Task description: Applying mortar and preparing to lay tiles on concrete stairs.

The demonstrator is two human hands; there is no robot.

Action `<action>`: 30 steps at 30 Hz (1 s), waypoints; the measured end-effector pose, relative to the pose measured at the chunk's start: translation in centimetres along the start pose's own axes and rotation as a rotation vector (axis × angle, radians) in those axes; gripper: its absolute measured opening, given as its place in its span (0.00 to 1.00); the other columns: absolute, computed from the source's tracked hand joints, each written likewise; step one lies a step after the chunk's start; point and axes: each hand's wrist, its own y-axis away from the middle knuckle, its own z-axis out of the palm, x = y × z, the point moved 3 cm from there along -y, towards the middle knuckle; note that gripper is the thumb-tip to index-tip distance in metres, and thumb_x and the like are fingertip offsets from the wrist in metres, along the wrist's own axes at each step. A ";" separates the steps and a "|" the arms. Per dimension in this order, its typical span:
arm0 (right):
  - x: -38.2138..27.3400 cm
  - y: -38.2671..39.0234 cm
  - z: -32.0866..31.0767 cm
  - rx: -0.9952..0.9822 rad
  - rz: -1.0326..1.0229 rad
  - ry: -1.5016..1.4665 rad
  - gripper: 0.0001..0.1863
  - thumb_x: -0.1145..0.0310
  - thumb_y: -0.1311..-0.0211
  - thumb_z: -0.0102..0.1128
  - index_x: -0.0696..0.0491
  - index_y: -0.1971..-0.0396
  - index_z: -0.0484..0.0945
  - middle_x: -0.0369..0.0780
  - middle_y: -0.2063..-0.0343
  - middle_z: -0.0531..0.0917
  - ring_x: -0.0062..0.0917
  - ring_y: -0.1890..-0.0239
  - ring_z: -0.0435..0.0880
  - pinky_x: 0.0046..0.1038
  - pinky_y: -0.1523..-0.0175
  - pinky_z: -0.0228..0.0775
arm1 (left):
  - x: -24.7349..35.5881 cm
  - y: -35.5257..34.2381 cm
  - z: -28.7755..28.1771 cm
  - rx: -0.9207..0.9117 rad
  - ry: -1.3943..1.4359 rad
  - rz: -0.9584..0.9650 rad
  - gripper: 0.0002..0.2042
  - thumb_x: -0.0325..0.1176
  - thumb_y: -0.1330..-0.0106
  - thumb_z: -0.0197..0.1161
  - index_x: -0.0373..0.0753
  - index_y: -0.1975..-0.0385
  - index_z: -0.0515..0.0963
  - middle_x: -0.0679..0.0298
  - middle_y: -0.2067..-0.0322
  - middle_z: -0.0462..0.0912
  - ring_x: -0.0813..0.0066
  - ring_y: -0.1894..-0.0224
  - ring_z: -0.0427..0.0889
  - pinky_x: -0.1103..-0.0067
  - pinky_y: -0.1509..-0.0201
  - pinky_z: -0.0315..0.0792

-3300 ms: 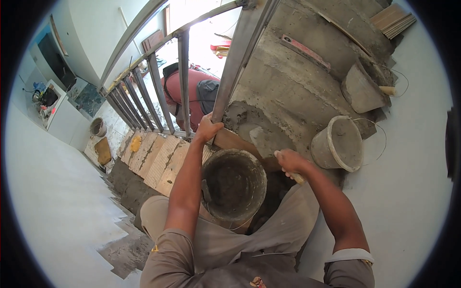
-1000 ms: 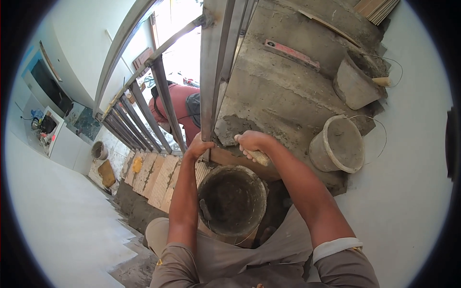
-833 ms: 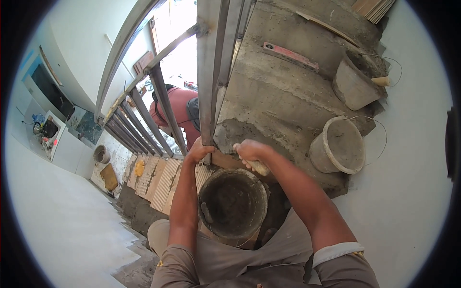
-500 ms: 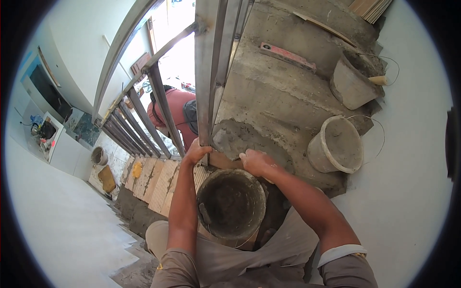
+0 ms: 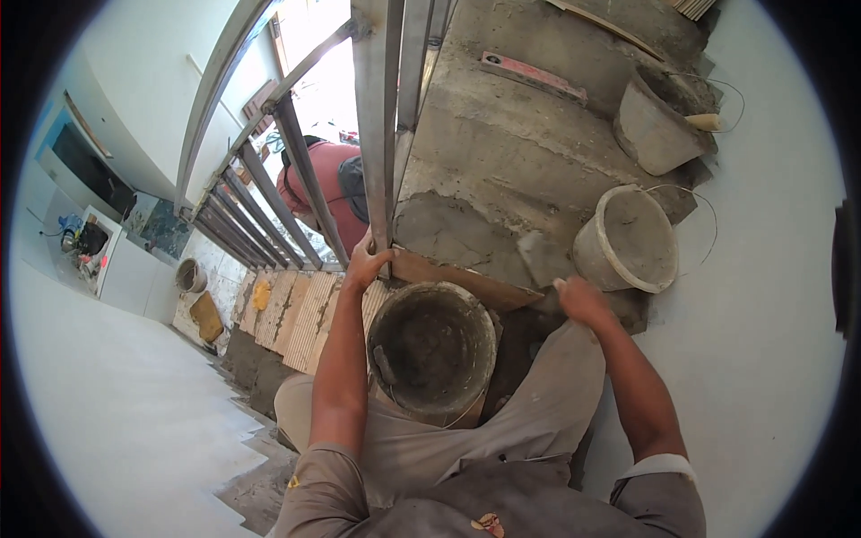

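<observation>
My left hand (image 5: 364, 266) is closed around the foot of a metal railing post (image 5: 377, 134). In my right hand (image 5: 583, 300) is a trowel (image 5: 541, 257), its blade lying on the wet mortar (image 5: 457, 235) spread over the step. A brown tile (image 5: 466, 280) runs along the front edge of that mortar, between my two hands. Below it, close to my legs, stands a round bucket (image 5: 432, 348) with mortar clinging to its inner wall. The trowel's handle is mostly covered by my fingers.
A bucket of grey mortar (image 5: 639, 238) stands at the right. Farther up the stairs are another bucket (image 5: 659, 125) with a wooden handle sticking out and a red level (image 5: 535, 76). Beyond the railing, a person in a red shirt (image 5: 327, 184) bends over. Tiled steps (image 5: 300, 309) descend at left.
My right hand has swept the trowel rightward along the mortar, from near the post toward the mortar bucket. More of the tile's edge shows. My left hand stays on the post.
</observation>
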 end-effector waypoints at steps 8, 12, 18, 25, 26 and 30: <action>-3.8 12.8 4.9 -0.221 -0.358 -0.435 0.15 0.58 0.30 0.59 0.55 0.57 0.71 0.54 0.67 0.84 0.55 0.57 0.85 0.51 0.53 0.76 | -0.2 13.6 -0.6 -0.176 -0.316 -0.684 0.51 0.59 0.46 0.75 0.25 0.29 0.65 0.47 0.35 0.75 0.58 0.34 0.75 0.69 0.30 0.66; -8.1 11.8 9.9 -0.153 -0.537 -0.040 0.09 0.66 0.34 0.60 0.55 0.60 0.75 0.48 0.66 0.86 0.45 0.60 0.88 0.48 0.58 0.80 | 1.7 16.3 2.2 -0.230 0.064 -0.638 0.36 0.40 0.41 0.73 0.30 0.33 0.72 0.54 0.43 0.83 0.63 0.42 0.80 0.72 0.35 0.69; -13.4 6.1 15.8 -0.158 -0.370 0.508 0.10 0.68 0.36 0.59 0.52 0.58 0.84 0.42 0.62 0.87 0.34 0.62 0.90 0.46 0.71 0.82 | 3.0 17.9 6.8 -0.268 0.054 -0.428 0.32 0.24 0.45 0.62 0.35 0.33 0.74 0.58 0.45 0.83 0.65 0.44 0.79 0.76 0.37 0.69; -14.9 13.3 17.3 -0.141 -0.545 0.800 0.12 0.67 0.41 0.63 0.55 0.60 0.87 0.42 0.63 0.86 0.35 0.65 0.87 0.45 0.79 0.79 | 3.2 18.4 8.4 -0.313 -0.215 -0.280 0.31 0.28 0.45 0.63 0.35 0.35 0.75 0.52 0.46 0.84 0.63 0.42 0.79 0.74 0.35 0.69; -14.4 13.8 17.2 -0.201 -0.599 0.791 0.13 0.67 0.42 0.63 0.56 0.59 0.87 0.42 0.63 0.86 0.35 0.64 0.87 0.46 0.78 0.79 | 3.2 18.3 8.6 -0.318 -0.261 -0.258 0.31 0.28 0.45 0.63 0.34 0.36 0.75 0.51 0.46 0.84 0.62 0.42 0.79 0.73 0.35 0.69; -12.9 15.9 17.1 -0.302 -0.619 0.679 0.14 0.68 0.41 0.63 0.58 0.57 0.87 0.42 0.63 0.86 0.36 0.62 0.88 0.47 0.76 0.81 | 3.3 18.3 9.1 -0.313 -0.184 -0.315 0.30 0.29 0.45 0.63 0.34 0.37 0.75 0.48 0.45 0.84 0.59 0.40 0.80 0.72 0.33 0.69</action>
